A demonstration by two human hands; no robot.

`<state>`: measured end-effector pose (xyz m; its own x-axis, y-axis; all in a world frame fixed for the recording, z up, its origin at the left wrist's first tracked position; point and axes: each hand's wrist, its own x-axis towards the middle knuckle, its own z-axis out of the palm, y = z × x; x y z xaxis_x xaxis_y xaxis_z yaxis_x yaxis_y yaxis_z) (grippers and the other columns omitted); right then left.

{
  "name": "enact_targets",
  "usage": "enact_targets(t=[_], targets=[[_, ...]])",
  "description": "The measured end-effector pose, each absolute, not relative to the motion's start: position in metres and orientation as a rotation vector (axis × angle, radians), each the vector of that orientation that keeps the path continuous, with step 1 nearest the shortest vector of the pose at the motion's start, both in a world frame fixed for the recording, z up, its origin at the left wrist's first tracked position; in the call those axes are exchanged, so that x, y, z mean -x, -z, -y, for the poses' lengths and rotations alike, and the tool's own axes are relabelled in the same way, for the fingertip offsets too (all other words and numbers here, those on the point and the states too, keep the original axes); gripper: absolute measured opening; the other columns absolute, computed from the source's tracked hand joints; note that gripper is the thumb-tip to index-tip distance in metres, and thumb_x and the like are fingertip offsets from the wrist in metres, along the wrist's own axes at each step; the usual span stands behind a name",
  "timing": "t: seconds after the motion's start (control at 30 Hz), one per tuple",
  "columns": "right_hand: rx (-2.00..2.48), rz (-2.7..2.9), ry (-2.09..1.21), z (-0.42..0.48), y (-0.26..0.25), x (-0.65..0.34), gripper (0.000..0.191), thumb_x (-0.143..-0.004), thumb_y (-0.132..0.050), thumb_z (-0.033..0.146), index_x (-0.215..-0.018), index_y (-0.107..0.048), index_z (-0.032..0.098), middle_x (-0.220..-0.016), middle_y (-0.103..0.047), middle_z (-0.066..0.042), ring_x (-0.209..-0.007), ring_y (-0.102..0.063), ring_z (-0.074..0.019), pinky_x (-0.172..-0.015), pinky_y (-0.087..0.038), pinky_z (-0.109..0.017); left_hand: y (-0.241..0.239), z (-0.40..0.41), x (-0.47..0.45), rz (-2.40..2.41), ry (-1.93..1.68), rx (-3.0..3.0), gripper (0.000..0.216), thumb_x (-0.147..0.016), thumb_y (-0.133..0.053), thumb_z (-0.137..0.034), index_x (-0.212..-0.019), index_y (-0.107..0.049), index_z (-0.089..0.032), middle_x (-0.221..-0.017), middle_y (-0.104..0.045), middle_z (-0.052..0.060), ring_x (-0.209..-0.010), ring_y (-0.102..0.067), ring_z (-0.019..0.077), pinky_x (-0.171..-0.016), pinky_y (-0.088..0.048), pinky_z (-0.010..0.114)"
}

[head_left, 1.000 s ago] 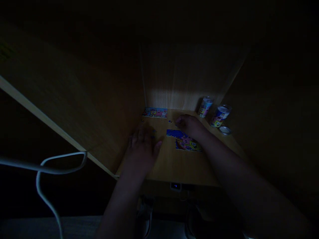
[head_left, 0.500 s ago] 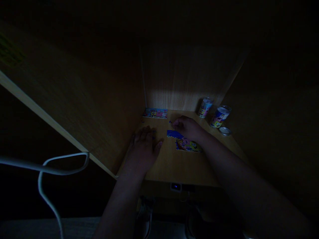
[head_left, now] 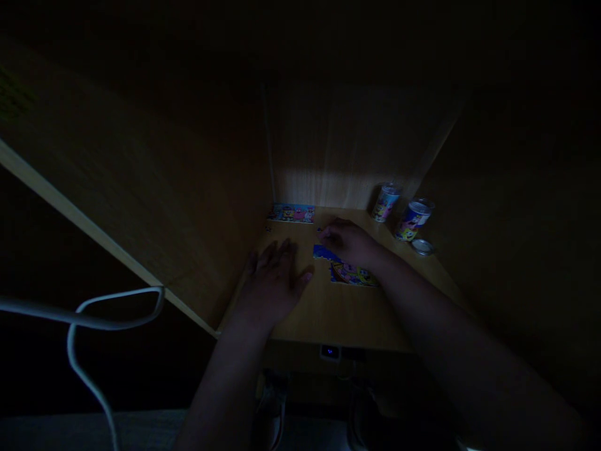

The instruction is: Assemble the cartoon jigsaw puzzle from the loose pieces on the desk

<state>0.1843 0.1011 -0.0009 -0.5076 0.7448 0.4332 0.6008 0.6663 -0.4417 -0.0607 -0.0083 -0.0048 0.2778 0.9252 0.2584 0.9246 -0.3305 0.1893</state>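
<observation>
The scene is dim. My left hand [head_left: 275, 282] rests palm down on the wooden tabletop [head_left: 305, 316], its fingers spread; whatever lies beneath it is hidden. My right hand [head_left: 352, 241] is curled, with fingertips drawn together at a small dark puzzle piece [head_left: 320, 230] that is partly hidden by them. Just below this hand lies a joined blue puzzle section [head_left: 323, 252]. It meets a colourful cartoon puzzle section [head_left: 352, 274], partly covered by my right wrist.
A long cartoon picture strip [head_left: 292, 213] lies at the back left, near another small piece [head_left: 268, 228]. Two cartoon-printed cans, one farther back [head_left: 386, 203] and one nearer [head_left: 413, 220], stand right beside a round lid [head_left: 422, 247]. A white cable [head_left: 107, 322] loops at left.
My right fingertips have moved slightly left onto the small puzzle piece. The left hand has shifted a little right, over a dark blue bit that showed beside its fingers before.
</observation>
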Motion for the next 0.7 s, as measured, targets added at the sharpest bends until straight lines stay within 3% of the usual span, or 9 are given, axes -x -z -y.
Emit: enact_targets(t=[0.13, 0.27, 0.4, 0.53, 0.7], targets=[[0.845, 2.366, -0.262, -0.094, 0.000, -0.173, 0.028, -0.102, -0.063, 0.017, -0.124, -0.080, 0.024, -0.125, -0.077, -0.010, -0.123, -0.067, -0.0247, -0.112, -0.050, -0.045, 0.004, 0.008, 0.060, -1.730, -0.489, -2.547, 0.065, -0.111, -0.045, -0.063, -0.162, -0.051, -0.024, -0.176, -0.039, 0.010, -0.165, -0.031, 0.0378, -0.132, -0.024, 0.067], [0.869, 2.475, -0.240, -0.087, 0.003, -0.163, 0.042, -0.106, -0.056, 0.019, -0.144, -0.072, 0.029, -0.149, -0.068, -0.009, -0.145, -0.055, -0.0248, -0.125, -0.041, -0.049, 0.005, 0.007, 0.061, -1.637, -0.560, -2.586, 0.063, -0.108, -0.055, -0.061, -0.157, -0.056, -0.021, -0.171, -0.047, 0.014, -0.163, -0.036, 0.0367, -0.132, -0.029, 0.063], [1.045, 2.542, -0.208, -0.083, 0.001, -0.155, 0.049, -0.108, -0.052, 0.023, -0.156, -0.063, 0.028, -0.168, -0.051, -0.011, -0.159, -0.040, -0.0281, -0.131, -0.033, -0.052, 0.003, 0.006, 0.062, -1.666, -0.708, -2.590, 0.055, -0.107, -0.062, -0.052, -0.147, -0.064, -0.014, -0.158, -0.061, 0.018, -0.152, -0.051, 0.0350, -0.127, -0.040, 0.054], [1.082, 2.619, -0.175, -0.077, -0.002, -0.145, 0.051, -0.109, -0.053, 0.027, -0.160, -0.058, 0.031, -0.175, -0.043, -0.010, -0.164, -0.031, -0.0302, -0.134, -0.026, -0.055, -0.004, 0.008, 0.060, -1.678, -0.711, -2.596, 0.041, -0.105, -0.067, -0.042, -0.136, -0.070, -0.015, -0.141, -0.072, 0.016, -0.134, -0.064, 0.0347, -0.120, -0.047, 0.053], [1.105, 2.625, -0.160, -0.078, 0.000, -0.142, 0.049, -0.107, -0.056, 0.024, -0.156, -0.063, 0.028, -0.172, -0.047, -0.011, -0.163, -0.034, -0.0319, -0.135, -0.024, -0.056, -0.012, 0.013, 0.057, -1.895, -0.669, -2.540, 0.029, -0.108, -0.060, -0.040, -0.120, -0.075, -0.018, -0.120, -0.078, 0.014, -0.117, -0.068, 0.0360, -0.104, -0.055, 0.055]])
